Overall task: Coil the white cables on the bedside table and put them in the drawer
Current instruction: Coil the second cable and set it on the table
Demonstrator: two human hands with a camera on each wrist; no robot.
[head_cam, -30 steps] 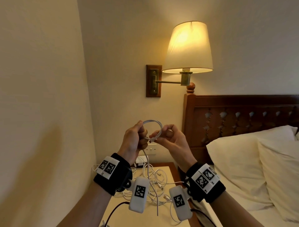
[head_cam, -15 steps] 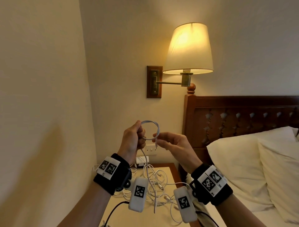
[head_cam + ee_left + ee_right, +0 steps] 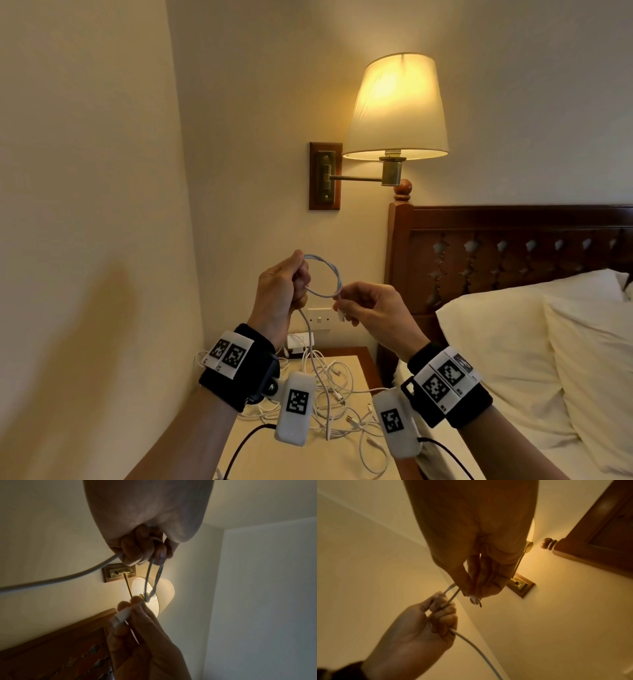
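Above the table (image 3: pixel 346 363), both fists: left hand (image 3: pixel 279 291), right hand (image 3: pixel 371 310), around a smooth round white cable (image 3: pixel 325 274) loop.

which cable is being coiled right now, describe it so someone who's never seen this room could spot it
Start at the lit wall lamp beside the wooden headboard and look straight down. In the air below it, the left hand grips a small loop of white cable while the right hand pinches its plug end. Unlike the tangled cables on the bedside table, it is lifted.
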